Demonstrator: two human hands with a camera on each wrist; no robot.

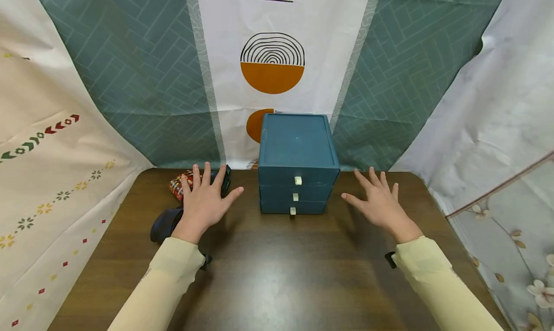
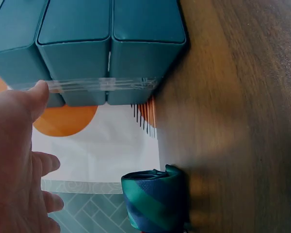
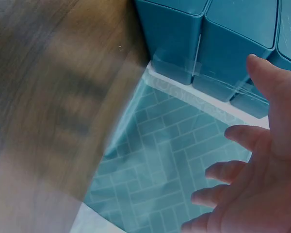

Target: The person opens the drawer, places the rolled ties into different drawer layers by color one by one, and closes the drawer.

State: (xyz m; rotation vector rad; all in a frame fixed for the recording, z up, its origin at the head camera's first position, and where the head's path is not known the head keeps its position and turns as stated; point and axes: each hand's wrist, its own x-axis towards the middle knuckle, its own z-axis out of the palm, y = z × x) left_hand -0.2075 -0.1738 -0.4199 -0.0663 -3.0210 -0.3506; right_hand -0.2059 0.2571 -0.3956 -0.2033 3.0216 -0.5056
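Observation:
A blue three-drawer box (image 1: 298,141) with small white knobs stands at the back middle of the table, all drawers closed. My left hand (image 1: 203,201) is held over the table to its left, fingers spread, holding nothing. Behind and below that hand are a rolled green and navy striped tie (image 2: 153,199), a multicoloured patterned item (image 1: 176,186) and a dark navy rolled item (image 1: 164,225), partly covered by the hand and wrist. To the right of the box, my right hand (image 1: 381,201) hovers with spread fingers and nothing in it. Clear tape runs across the drawer box's sides.
The brown wooden table (image 1: 268,273) reaches back to a hanging green and white patterned cloth (image 1: 147,57). A cream embroidered cloth (image 1: 56,186) hangs along the left edge, and a whitish floral cloth (image 1: 497,153) along the right.

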